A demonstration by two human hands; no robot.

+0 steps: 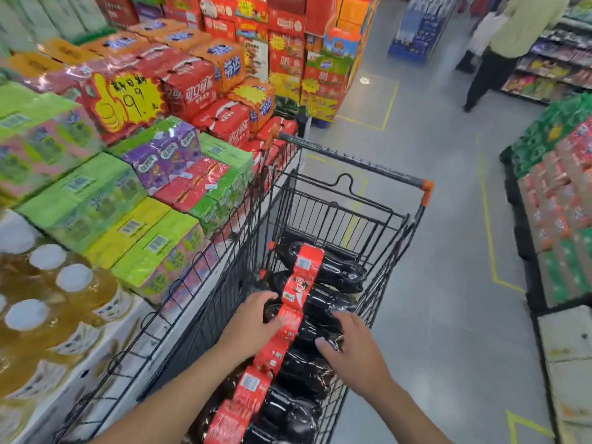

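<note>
A black wire shopping cart [389, 230] with orange handle ends stands in the aisle. Several dark cola bottles with red labels [315, 270] lie side by side in its basket. My left hand [253, 322] rests on the left side of one bottle, fingers spread over the red label. On the right side of the same bottle [307, 336] lies my right hand [352, 344], its fingers loosely bent on the dark plastic. Both forearms reach in from the bottom edge.
Stacked drink cases [134, 193] and a yellow price sign [128, 100] fill the display left of the cart. Bottles of amber liquid [54, 302] stand at lower left. More cases [557, 200] line the right. A person [506, 43] walks away up the grey aisle.
</note>
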